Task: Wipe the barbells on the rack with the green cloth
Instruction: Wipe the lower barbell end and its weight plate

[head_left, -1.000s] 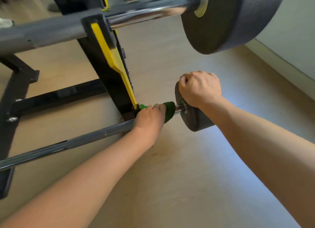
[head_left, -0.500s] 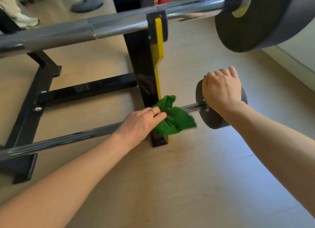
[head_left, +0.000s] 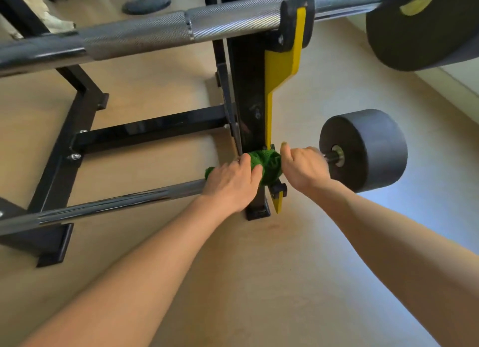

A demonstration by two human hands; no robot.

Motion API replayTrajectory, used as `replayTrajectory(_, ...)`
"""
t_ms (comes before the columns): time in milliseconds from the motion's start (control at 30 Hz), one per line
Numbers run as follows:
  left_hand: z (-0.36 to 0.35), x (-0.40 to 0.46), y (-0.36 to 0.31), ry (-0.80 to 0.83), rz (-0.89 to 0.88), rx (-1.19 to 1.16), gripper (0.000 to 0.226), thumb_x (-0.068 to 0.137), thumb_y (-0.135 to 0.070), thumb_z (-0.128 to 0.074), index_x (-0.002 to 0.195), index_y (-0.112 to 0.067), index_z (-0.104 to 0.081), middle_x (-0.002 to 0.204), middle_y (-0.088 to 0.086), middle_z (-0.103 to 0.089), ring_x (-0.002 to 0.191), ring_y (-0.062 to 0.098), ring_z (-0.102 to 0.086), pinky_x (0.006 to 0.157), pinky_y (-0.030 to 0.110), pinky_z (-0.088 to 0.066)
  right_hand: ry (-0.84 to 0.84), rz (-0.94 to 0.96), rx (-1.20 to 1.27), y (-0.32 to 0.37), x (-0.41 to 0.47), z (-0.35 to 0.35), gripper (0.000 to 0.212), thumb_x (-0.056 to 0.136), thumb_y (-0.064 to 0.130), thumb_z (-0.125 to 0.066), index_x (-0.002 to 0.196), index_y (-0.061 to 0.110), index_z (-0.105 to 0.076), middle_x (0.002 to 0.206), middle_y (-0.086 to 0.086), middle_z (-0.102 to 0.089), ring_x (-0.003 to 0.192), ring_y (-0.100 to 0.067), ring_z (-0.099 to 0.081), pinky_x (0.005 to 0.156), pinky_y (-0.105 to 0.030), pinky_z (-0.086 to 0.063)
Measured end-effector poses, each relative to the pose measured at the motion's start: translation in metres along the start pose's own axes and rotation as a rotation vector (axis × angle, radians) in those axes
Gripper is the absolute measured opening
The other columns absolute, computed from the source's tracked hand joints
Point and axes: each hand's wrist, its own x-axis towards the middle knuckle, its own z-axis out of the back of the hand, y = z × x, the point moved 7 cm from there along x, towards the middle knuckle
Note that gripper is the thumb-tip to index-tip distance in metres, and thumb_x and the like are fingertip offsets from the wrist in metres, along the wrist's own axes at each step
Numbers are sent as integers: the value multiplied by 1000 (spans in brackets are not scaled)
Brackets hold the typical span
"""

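A person's left hand (head_left: 233,183) wraps the green cloth (head_left: 267,166) around the lower barbell (head_left: 116,206) beside the rack (head_left: 248,97) upright, grip clamped on cloth and bar. The right hand (head_left: 303,165) curls over the same bar next to the cloth, near the dark, matte round weight (head_left: 370,149). The soft, nubby cloth should bunch easily around smooth, likely slippery steel; the knurled upper barbell (head_left: 181,27) waits above.
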Motion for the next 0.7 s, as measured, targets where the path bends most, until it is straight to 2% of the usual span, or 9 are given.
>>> replayTrajectory(100,1,7,-3,-15,-16,151,43,106,-50,-30,126,-14,-43,91,4,-57,71,21,-48,61,35,-35,-6,12,-33,4,1,-2,14,97,12,-36,107,10,-45,80,-7,-67,70,-35,-57,69,-39,-37)
replayTrajectory(200,-1,11,-1,-38,-10,211,51,105,-55,-29,135,-16,-39,93,4,-61,68,21,-48,59,35,-36,35,-13,10,4,5,-9,5,100,15,-33,97,15,-37,67,0,-48,65,-32,-48,76,-42,-45)
replayTrajectory(300,-3,14,3,-37,-10,231,58,104,-59,-23,143,-18,-35,81,0,-53,66,22,-49,60,35,-35,44,-24,34,1,7,-14,5,100,16,-35,99,15,-40,65,2,-43,69,-31,-54,80,-45,-47)
replayTrajectory(400,-5,13,9,5,32,188,61,101,-64,-24,137,-18,-40,83,-1,-50,70,22,-48,62,35,-36,51,-25,59,-3,7,-15,5,99,14,-35,97,15,-40,66,1,-46,73,-32,-56,82,-46,-46)
replayTrajectory(500,-11,13,13,131,55,198,64,95,-73,-34,118,-16,-49,86,1,-52,74,23,-53,62,35,-41,49,-12,54,-3,5,-13,4,97,12,-37,95,15,-39,70,-2,-49,75,-32,-53,82,-45,-44)
replayTrajectory(567,-12,16,13,187,31,236,65,92,-75,-41,114,-15,-51,86,1,-54,76,23,-56,63,35,-42,57,-7,60,-2,4,-13,4,97,13,-37,95,15,-40,72,-3,-49,75,-31,-50,82,-44,-42)
replayTrajectory(633,-12,16,9,108,-8,302,62,92,-73,-44,113,-15,-51,85,1,-55,76,23,-60,62,34,-41,56,-1,71,0,2,-13,6,97,13,-35,94,15,-41,73,-4,-50,75,-32,-48,83,-44,-41)
replayTrajectory(700,-13,9,3,-73,-47,375,57,92,-68,-51,109,-14,-52,84,2,-61,76,23,-66,59,32,-40,42,-12,74,-1,2,-12,9,95,11,-36,92,15,-43,73,-6,-56,75,-32,-49,83,-44,-41)
